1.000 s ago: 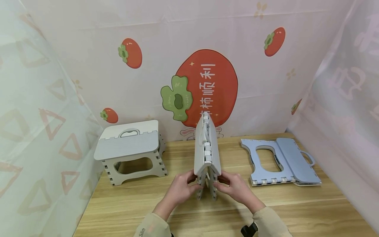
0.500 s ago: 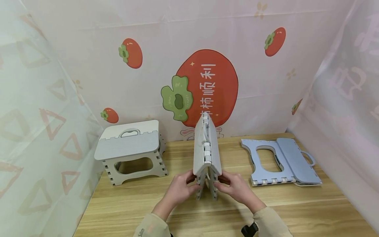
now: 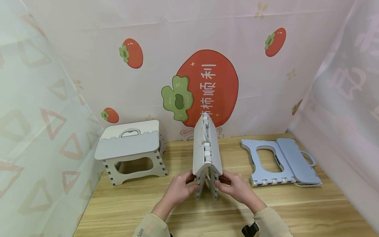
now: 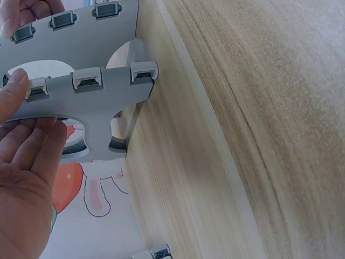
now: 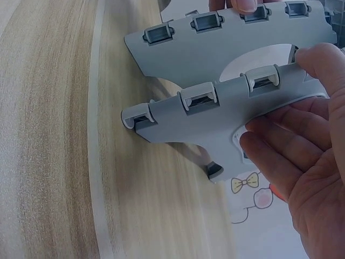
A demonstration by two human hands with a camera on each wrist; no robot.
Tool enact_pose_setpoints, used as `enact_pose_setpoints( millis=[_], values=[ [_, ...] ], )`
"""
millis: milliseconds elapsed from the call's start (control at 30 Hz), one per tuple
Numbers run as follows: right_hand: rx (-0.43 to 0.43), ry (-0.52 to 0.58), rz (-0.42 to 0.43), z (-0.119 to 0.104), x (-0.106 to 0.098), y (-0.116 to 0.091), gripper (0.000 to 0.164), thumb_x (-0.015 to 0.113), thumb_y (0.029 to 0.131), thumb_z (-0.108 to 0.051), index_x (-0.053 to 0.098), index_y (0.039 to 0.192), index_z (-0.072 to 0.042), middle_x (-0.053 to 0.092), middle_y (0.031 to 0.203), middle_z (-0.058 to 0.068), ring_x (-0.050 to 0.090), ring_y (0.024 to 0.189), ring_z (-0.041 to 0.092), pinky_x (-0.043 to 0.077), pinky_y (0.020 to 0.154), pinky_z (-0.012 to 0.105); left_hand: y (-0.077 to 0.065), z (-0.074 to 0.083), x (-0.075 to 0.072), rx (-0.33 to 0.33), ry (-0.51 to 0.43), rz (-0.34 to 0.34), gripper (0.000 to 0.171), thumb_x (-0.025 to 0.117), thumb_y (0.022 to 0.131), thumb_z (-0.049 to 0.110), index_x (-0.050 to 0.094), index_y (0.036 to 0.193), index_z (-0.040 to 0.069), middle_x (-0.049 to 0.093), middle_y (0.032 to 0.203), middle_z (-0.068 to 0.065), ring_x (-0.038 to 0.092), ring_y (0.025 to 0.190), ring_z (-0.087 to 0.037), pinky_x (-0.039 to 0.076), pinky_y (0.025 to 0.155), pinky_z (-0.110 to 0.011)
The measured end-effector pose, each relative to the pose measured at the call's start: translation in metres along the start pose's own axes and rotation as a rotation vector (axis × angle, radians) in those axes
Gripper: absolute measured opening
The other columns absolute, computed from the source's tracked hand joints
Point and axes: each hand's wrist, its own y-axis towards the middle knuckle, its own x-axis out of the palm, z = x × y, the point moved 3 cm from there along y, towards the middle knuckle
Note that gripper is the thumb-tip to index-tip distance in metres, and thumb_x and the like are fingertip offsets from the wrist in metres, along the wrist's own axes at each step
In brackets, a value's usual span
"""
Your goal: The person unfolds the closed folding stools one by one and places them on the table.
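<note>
A grey folding stool stands in the middle of the table, its seat halves folded downward into a steep ridge with the hinges on top. My left hand grips the left leg panel by its near edge, the thumb on the edge and the fingers behind it. On the opposite side, my right hand holds the right leg panel the same way. In the left wrist view, both leg panels stand apart with a gap between them. The right wrist view shows the lower ends of the panels at the tabletop.
An unfolded grey and white stool stands at the left on the wooden table. To the right, a blue folding stool lies folded flat. A printed cloth hangs behind the table, with more cloth at both sides.
The lower edges of the centre stool's seat halves have spread slightly apart, and its leg panels with them. Both hands have moved outward a little, keeping their grip.
</note>
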Motion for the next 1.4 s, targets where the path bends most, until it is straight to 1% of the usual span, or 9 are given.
enact_pose_setpoints(
  millis=[233,467,733,1100,1267,1400],
  values=[
    [0.018,-0.004,-0.006,0.0016,-0.0013,-0.0004,0.046,0.069,0.100,-0.026,0.062,0.136,0.001,0.071,0.123,0.022,0.071,0.111,0.036,0.060,0.092,0.040,-0.0003,-0.0008,-0.0004,-0.005,0.023,0.006,0.050,0.083,0.086,0.012,0.065,0.131,0.002,0.074,0.119,-0.016,0.072,0.110,-0.030,0.058,0.095,-0.038],
    [0.046,-0.006,-0.001,0.0015,-0.0026,-0.0011,0.047,0.070,0.099,-0.028,0.062,0.137,-0.002,0.071,0.123,0.020,0.071,0.111,0.033,0.060,0.092,0.040,-0.0007,-0.0007,-0.0019,-0.012,0.021,0.000,0.051,0.081,0.087,0.009,0.063,0.134,0.002,0.073,0.121,-0.016,0.072,0.111,-0.030,0.058,0.096,-0.038],
    [0.045,-0.025,-0.019,0.0018,-0.0043,-0.0023,0.049,0.068,0.100,-0.032,0.060,0.139,-0.002,0.071,0.124,0.018,0.071,0.112,0.032,0.059,0.093,0.042,-0.0010,-0.0018,-0.0027,-0.021,0.027,-0.001,0.051,0.081,0.087,0.010,0.064,0.133,0.002,0.073,0.121,-0.016,0.071,0.112,-0.030,0.058,0.095,-0.039],
    [-0.003,-0.040,-0.020,0.0011,-0.0070,-0.0030,0.046,0.067,0.101,-0.027,0.060,0.138,-0.001,0.071,0.123,0.019,0.071,0.111,0.033,0.059,0.093,0.043,-0.0019,-0.0027,-0.0037,-0.014,0.019,0.004,0.051,0.082,0.086,0.012,0.064,0.133,0.002,0.074,0.120,-0.016,0.072,0.111,-0.030,0.058,0.095,-0.039],
    [-0.008,-0.047,-0.023,0.0016,-0.0079,-0.0032,0.046,0.067,0.101,-0.027,0.060,0.139,-0.001,0.071,0.124,0.019,0.071,0.111,0.033,0.059,0.092,0.044,-0.0026,-0.0025,-0.0044,-0.007,0.013,0.007,0.051,0.082,0.087,0.013,0.064,0.133,0.003,0.074,0.119,-0.016,0.072,0.111,-0.031,0.058,0.095,-0.039],
    [-0.017,-0.045,-0.024,0.0020,-0.0089,-0.0034,0.045,0.067,0.101,-0.026,0.060,0.138,-0.001,0.071,0.124,0.019,0.071,0.111,0.034,0.059,0.092,0.044,-0.0030,-0.0032,-0.0046,-0.016,0.015,0.004,0.051,0.081,0.087,0.013,0.064,0.134,0.003,0.073,0.120,-0.015,0.071,0.112,-0.030,0.058,0.095,-0.037]
  ],
)
